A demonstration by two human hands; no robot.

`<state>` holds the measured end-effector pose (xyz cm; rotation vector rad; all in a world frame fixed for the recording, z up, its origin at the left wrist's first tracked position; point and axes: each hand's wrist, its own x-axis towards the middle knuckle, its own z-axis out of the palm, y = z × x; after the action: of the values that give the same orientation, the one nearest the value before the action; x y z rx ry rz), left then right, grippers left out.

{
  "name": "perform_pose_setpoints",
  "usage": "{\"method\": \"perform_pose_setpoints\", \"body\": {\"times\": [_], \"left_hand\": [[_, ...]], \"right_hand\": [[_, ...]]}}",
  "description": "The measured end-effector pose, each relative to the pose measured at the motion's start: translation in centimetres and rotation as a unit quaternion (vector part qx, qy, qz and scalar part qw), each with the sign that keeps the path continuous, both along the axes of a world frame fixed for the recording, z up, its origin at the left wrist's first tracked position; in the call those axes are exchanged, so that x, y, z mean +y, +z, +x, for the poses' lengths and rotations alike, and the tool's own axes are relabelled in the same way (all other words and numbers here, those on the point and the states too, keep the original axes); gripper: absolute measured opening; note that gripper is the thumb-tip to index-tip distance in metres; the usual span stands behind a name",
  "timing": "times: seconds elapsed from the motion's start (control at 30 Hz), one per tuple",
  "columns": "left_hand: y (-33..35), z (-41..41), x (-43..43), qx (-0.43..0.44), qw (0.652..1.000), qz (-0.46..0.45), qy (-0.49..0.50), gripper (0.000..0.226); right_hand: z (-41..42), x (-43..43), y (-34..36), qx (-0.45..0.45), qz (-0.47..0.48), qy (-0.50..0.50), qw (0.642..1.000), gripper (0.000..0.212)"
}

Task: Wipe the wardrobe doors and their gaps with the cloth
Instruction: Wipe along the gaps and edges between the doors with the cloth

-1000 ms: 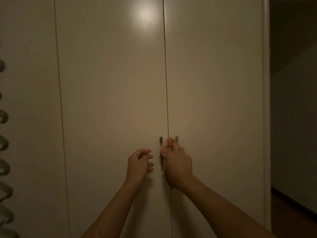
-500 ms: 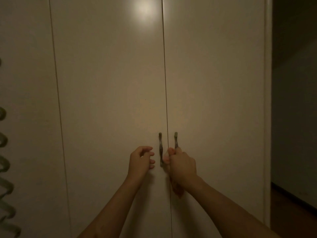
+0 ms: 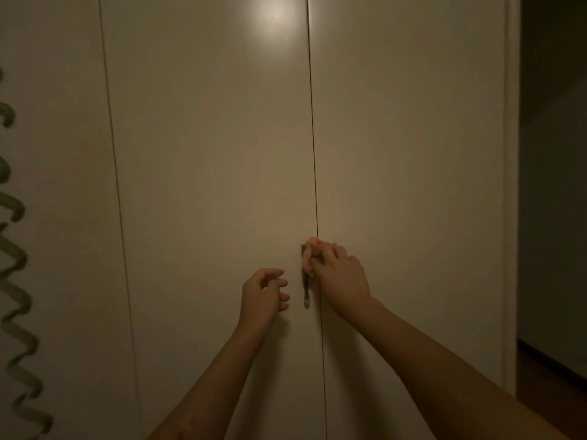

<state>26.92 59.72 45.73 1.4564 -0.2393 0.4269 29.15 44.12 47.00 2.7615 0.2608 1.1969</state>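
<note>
Dim wardrobe doors (image 3: 206, 185); right hand (image 3: 340, 274) presses bunched cloth (image 3: 311, 246) on handle (image 3: 305, 290); left hand (image 3: 263, 296) loosely curled, empty.

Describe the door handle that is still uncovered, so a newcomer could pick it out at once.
Start at the pale wardrobe doors and follow the dark centre gap down to the two hands. Just left of that gap, between the left hand and the right hand, stands a slim, dark vertical handle. Nothing else on the plain doors is dark or metallic.

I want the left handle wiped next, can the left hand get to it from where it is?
Probably yes. The left hand hangs loosely curled just beside the left handle, with bare door between them; the right hand covers only its top end.
</note>
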Motion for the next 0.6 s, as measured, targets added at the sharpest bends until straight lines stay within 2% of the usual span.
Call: {"method": "perform_pose_setpoints", "body": {"times": [0.17, 0.27, 0.33, 0.37, 0.43, 0.5, 0.6], "left_hand": [[-0.3, -0.1, -0.1, 0.008, 1.000, -0.007, 0.000, 0.022], [-0.5, -0.6, -0.4, 0.010, 1.000, 0.001, -0.003, 0.022], [-0.5, -0.9, -0.6, 0.008, 1.000, 0.005, -0.005, 0.022], [-0.6, -1.0, -0.6, 0.007, 1.000, 0.008, -0.005, 0.021], [-0.4, -1.1, -0.6, 0.001, 1.000, 0.011, -0.005, 0.021], [-0.1, -1.1, -0.4, -0.004, 1.000, 0.012, -0.004, 0.021], [0.2, -0.8, -0.4, -0.005, 1.000, 0.013, 0.000, 0.022]], "right_hand": [[-0.6, -1.1, -0.1, 0.033, -0.145, -0.017, 0.989, 0.048], [-0.4, -1.5, -0.7, 0.095, -0.264, -0.043, 0.959, 0.061], [-0.3, -1.6, -1.1, 0.139, -0.292, -0.076, 0.943, 0.069], [-0.5, -1.5, -1.2, 0.141, -0.280, -0.069, 0.947, 0.064], [-1.2, -1.5, -1.2, 0.086, -0.221, -0.030, 0.971, 0.046], [-2.0, -1.3, -0.7, 0.032, -0.109, -0.019, 0.993, 0.044], [-2.5, -0.6, 1.0, -0.008, 0.025, -0.024, 0.999, 0.044]]}}
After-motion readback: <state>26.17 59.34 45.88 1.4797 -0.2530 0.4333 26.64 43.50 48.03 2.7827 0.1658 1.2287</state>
